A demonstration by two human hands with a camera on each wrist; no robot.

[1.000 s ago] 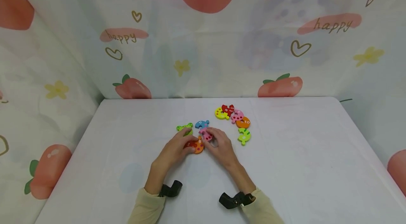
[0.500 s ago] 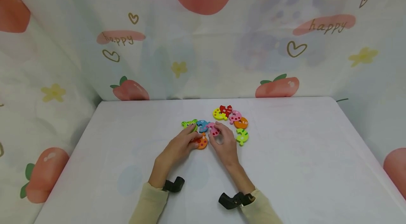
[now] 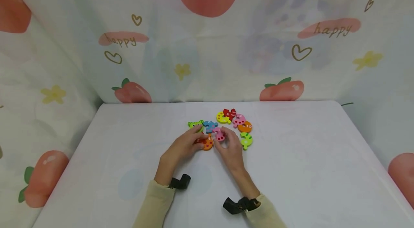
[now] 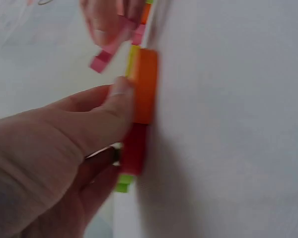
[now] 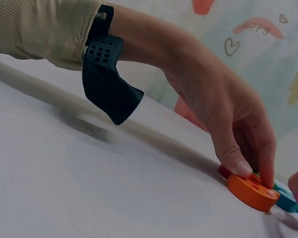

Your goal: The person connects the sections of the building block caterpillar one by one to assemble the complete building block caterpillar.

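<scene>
My left hand [image 3: 183, 146] pinches an orange spotted puzzle piece [image 3: 208, 143] on the table, fingers also against a red piece [image 4: 134, 148] joined to it. A green frog-faced piece [image 3: 195, 124] lies past these fingertips, partly hidden. My right hand [image 3: 233, 150] holds a pink spotted piece [image 3: 220, 134] between thumb and fingers. In the left wrist view this pink piece [image 4: 102, 59] looks tilted. A blue piece [image 3: 210, 126] lies between the green and pink ones; whether it touches them I cannot tell. The right wrist view shows the left hand [image 5: 223, 104] on the orange piece [image 5: 251, 192].
Beyond the right hand, yellow [image 3: 223, 117], red [image 3: 229, 114], pink [image 3: 239, 120] and orange [image 3: 245, 126] pieces form a curved row, with a light green piece [image 3: 246, 140] at its near end. A white cloth [image 3: 307, 170] covers the table; a printed curtain [image 3: 207, 59] stands behind.
The left hand has slid the orange, red and green pieces a little away and to the right. The right hand has shifted the pink piece rightward, clear of the orange one.
</scene>
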